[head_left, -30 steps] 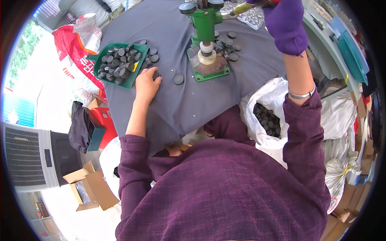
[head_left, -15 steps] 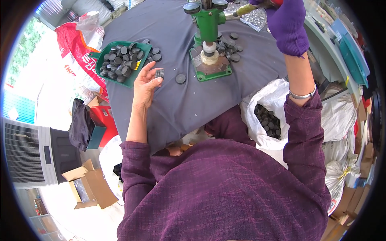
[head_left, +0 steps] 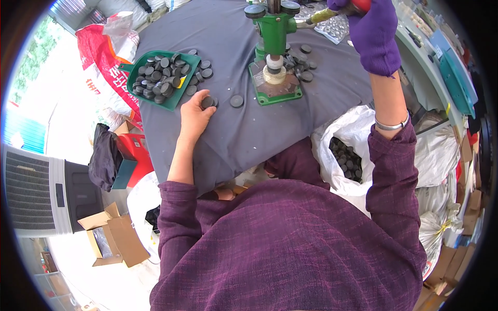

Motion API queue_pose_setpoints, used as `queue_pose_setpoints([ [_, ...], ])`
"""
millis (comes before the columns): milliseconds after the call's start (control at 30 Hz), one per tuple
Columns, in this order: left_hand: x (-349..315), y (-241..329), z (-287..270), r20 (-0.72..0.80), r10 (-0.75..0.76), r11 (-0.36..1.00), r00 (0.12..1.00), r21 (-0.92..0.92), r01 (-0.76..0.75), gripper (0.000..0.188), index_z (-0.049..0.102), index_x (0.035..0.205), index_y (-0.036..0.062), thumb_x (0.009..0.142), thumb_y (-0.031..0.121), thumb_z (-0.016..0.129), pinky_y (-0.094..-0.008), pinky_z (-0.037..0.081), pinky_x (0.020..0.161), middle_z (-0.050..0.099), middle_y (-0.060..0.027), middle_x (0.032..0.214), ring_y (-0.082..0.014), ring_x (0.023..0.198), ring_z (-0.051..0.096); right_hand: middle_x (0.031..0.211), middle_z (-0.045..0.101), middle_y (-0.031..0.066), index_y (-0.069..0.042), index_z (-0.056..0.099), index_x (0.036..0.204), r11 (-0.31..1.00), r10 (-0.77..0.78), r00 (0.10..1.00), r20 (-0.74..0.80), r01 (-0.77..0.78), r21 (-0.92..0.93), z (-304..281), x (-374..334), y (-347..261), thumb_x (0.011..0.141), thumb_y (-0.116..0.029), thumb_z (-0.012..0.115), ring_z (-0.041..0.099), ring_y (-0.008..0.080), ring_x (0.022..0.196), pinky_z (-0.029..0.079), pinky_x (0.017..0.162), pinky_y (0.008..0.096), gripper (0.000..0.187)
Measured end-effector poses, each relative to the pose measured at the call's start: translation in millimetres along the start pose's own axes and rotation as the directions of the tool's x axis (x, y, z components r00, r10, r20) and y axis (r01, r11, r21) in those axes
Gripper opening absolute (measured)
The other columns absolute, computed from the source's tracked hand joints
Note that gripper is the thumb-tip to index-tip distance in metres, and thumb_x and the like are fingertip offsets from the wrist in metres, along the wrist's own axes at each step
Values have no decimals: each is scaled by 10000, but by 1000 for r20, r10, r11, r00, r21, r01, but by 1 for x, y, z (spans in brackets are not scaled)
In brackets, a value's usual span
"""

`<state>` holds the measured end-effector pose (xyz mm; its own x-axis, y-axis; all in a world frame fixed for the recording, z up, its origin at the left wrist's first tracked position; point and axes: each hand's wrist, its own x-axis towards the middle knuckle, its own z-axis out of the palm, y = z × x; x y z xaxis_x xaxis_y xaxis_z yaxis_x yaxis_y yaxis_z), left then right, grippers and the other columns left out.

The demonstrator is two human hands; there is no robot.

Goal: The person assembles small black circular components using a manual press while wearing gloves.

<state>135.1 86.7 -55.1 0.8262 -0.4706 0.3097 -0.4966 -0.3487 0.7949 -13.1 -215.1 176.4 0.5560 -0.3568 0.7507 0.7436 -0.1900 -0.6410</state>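
Note:
My left hand (head_left: 196,117) is closed on a few small black discs (head_left: 207,102), pinched between thumb and fingers just above the cloth. To its right a single black disc (head_left: 236,101) lies flat. My right hand (head_left: 372,39), in a purple knitted glove, is wrapped round the lever (head_left: 322,15) of a green hand press (head_left: 275,33); the lever's end shows red. Below the press's ram, a white ring and dark piece sit over a cream round seat (head_left: 274,78). Black discs fill a green scoop (head_left: 176,98) left of the press.
Loose black discs (head_left: 306,76) lie behind and right of the press on the grey cloth (head_left: 223,140). A clear bag of metal rings (head_left: 333,28) is at the back. An open white sack (head_left: 324,160) of discs stands by my right knee. Cardboard box (head_left: 127,241), lower left.
My left hand has turned and come lower toward the cloth, its stack of discs now tipped and partly spread. The right hand stays on the lever. The view has shifted slightly.

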Motion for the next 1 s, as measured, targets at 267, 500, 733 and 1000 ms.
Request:
queue_pose_setpoints([
  [267, 15, 13, -15, -209, -158, 827, 965, 507, 245, 470, 635, 1132, 29, 755, 309, 607, -445, 501, 817, 680, -199, 916, -366, 888, 650, 581, 530, 46, 46, 616, 986, 999, 44, 999, -10, -44, 15, -1, 2, 4, 1003, -360, 354, 521, 124, 527, 495, 622, 281, 483],
  [500, 40, 16, -10, -179, -313, 654, 933, 671, 348, 519, 623, 1189, 86, 723, 314, 605, -432, 487, 869, 673, -205, 1004, -362, 975, 635, 586, 535, 44, 49, 617, 986, 1000, -6, 1000, 14, 7, -7, -1, 0, 0, 1000, -367, 357, 527, 128, 531, 498, 622, 285, 491],
  [733, 40, 19, -14, -28, -176, 711, 984, 688, 147, 417, 612, 1098, 80, 736, 285, 588, -450, 507, 800, 684, -181, 950, -356, 916, 650, 588, 531, 39, 55, 620, 981, 999, 37, 999, -15, -37, -1, -1, 1, -3, 998, -363, 358, 525, 127, 533, 491, 623, 284, 494],
  [1000, 48, 3, -15, 1, -168, 548, 986, 831, 93, 276, 589, 984, 21, 799, 221, 545, -480, 515, 736, 671, -214, 861, -382, 835, 656, 600, 531, 42, 55, 621, 983, 1000, -1, 1000, 5, 1, 2, -2, 2, 2, 998, -362, 364, 523, 127, 535, 492, 620, 291, 490],
])
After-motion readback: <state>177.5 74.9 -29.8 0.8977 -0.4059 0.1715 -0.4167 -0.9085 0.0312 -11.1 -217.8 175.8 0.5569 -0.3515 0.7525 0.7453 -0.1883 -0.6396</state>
